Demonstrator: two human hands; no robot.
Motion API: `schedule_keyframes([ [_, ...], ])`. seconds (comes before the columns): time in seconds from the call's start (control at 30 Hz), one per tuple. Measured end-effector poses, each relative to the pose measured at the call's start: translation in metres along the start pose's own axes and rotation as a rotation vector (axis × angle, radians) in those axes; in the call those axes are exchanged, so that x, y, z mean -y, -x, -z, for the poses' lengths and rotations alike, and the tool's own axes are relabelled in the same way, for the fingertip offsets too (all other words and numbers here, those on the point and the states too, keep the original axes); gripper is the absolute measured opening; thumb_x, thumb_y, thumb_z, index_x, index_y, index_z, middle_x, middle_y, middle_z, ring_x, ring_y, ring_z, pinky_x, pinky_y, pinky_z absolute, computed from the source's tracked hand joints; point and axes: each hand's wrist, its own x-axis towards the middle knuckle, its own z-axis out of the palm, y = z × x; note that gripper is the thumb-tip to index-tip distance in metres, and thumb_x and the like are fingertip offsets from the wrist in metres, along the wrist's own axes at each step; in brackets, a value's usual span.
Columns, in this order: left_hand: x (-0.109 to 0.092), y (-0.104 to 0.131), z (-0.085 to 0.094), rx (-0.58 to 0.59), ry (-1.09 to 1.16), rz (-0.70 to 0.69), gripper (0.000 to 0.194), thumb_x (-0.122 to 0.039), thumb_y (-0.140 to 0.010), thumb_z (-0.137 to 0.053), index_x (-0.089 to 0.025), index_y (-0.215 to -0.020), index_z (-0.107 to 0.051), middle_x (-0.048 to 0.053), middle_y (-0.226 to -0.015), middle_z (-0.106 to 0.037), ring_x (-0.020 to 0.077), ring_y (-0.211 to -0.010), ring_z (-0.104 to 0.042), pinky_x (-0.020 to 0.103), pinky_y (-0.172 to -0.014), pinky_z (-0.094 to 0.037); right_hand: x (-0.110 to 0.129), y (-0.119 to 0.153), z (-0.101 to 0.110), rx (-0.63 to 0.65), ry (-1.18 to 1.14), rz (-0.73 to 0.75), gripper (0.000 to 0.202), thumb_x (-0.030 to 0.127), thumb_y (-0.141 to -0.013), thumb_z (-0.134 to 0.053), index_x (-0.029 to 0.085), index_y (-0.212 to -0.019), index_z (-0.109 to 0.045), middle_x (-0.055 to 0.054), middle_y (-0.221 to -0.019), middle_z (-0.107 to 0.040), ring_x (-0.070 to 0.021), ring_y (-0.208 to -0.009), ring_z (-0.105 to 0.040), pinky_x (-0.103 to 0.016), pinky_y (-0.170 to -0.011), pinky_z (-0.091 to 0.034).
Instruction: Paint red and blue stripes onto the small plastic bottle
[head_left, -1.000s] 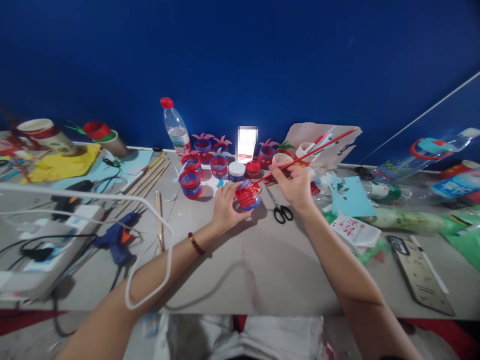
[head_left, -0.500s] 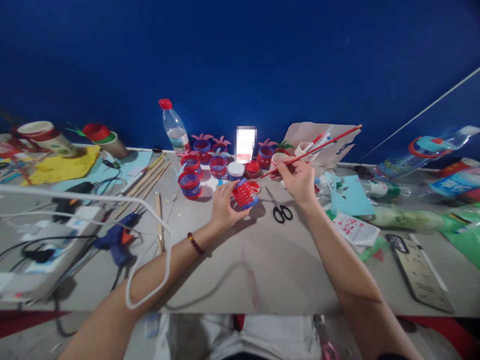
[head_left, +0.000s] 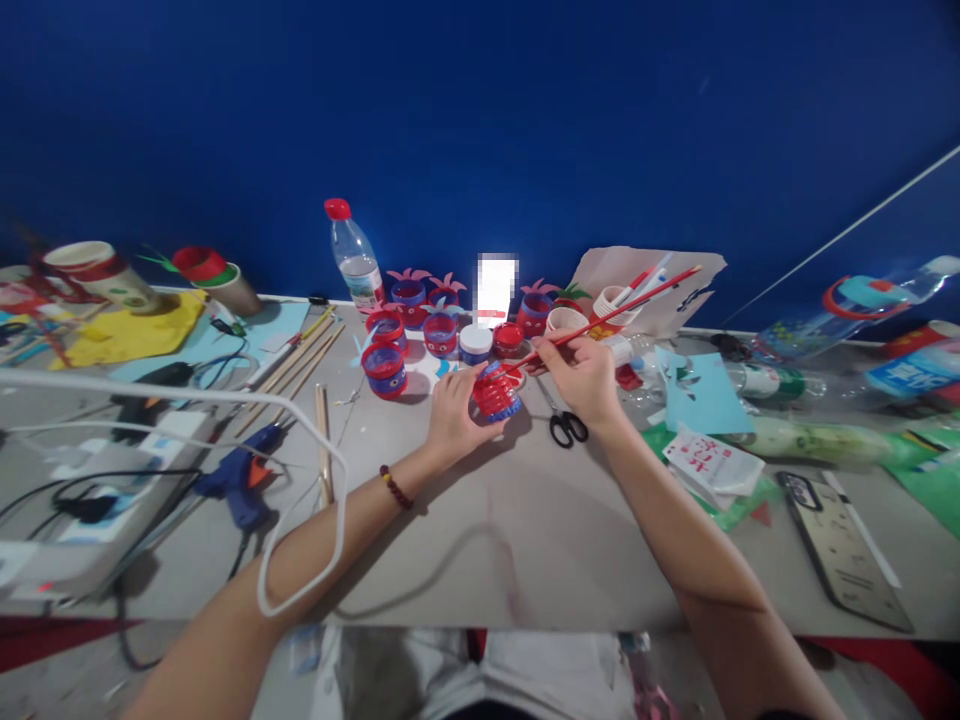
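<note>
My left hand (head_left: pixel 457 415) is closed around a red and blue painted bottle piece (head_left: pixel 496 393), tilted on its side above the table. In my right hand (head_left: pixel 581 375) is a long red paintbrush (head_left: pixel 637 300), its handle slanting up to the right. The brush tip reaches the painted side of the bottle piece. Just behind it stand an open jar of red paint (head_left: pixel 509 341) and a white-lidded jar (head_left: pixel 475 345). Black-handled scissors (head_left: pixel 568 428) lie below my right hand. Several painted cups with eyes, such as the blue and red cup (head_left: pixel 385 372), stand left of the jars.
On the left are a blue glue gun (head_left: pixel 241 480), a white power strip (head_left: pixel 127 510) and wooden sticks (head_left: pixel 292 375). A white cable (head_left: pixel 339 520) loops over my left forearm. Plastic bottles (head_left: pixel 765 381), blue paper (head_left: pixel 705 395) and a phone (head_left: pixel 844 550) lie right.
The right hand has moved slightly left and down, bringing the brush tip from the paint side onto the bottle piece. My left hand keeps its hold.
</note>
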Motion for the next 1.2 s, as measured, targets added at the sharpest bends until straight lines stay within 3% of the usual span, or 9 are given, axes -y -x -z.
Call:
schedule_keyframes([
  [0.37,0.005,0.002,-0.003,-0.075,-0.008,-0.022,0.083,-0.039,-0.069,-0.083,-0.024,-0.140,-0.042,0.012,-0.128,-0.062,0.0307,-0.111,-0.059,0.047,-0.099,-0.045,0.007,-0.009,0.012,-0.131,0.130,0.093,0.035,0.053,-0.082,-0.072,0.019,-0.075,-0.065,-0.003,-0.063,-0.071,-0.0190,-0.054,-0.072,-0.034,-0.057,-0.065],
  [0.53,0.006,0.002,-0.003,-0.096,-0.017,-0.036,0.083,-0.039,-0.070,-0.083,-0.024,-0.140,-0.042,0.012,-0.128,-0.062,0.0307,-0.113,-0.059,0.046,-0.099,-0.045,0.005,-0.014,0.021,-0.162,0.124,0.084,0.031,0.050,-0.081,-0.074,0.021,-0.074,-0.065,-0.002,-0.063,-0.071,-0.0202,-0.056,-0.073,-0.033,-0.056,-0.065],
  [0.73,0.005,0.001,-0.002,-0.079,-0.024,-0.002,0.081,-0.044,-0.069,-0.083,-0.023,-0.137,-0.044,0.011,-0.125,-0.063,0.0303,-0.111,-0.059,0.046,-0.098,-0.045,0.005,-0.006,0.017,-0.057,-0.008,0.016,0.026,0.045,-0.082,-0.074,0.020,-0.082,-0.069,-0.003,-0.067,-0.072,-0.0203,-0.059,-0.073,-0.036,-0.060,-0.066],
  [0.9,0.004,0.001,-0.001,-0.065,-0.029,-0.010,0.083,-0.044,-0.068,-0.084,-0.023,-0.138,-0.044,0.010,-0.124,-0.063,0.0303,-0.109,-0.059,0.047,-0.099,-0.043,0.004,0.004,0.003,0.030,0.054,0.034,0.025,0.044,-0.085,-0.071,0.019,-0.083,-0.070,-0.005,-0.073,-0.075,-0.0221,-0.067,-0.075,-0.036,-0.063,-0.065],
  [1.2,0.004,0.002,-0.001,-0.077,-0.024,-0.009,0.084,-0.043,-0.067,-0.084,-0.023,-0.138,-0.044,0.011,-0.125,-0.063,0.0307,-0.110,-0.059,0.048,-0.100,-0.044,0.014,0.001,0.006,-0.064,0.231,0.155,0.027,0.044,-0.085,-0.069,0.019,-0.075,-0.068,-0.005,-0.068,-0.073,-0.0199,-0.060,-0.071,-0.033,-0.057,-0.061],
])
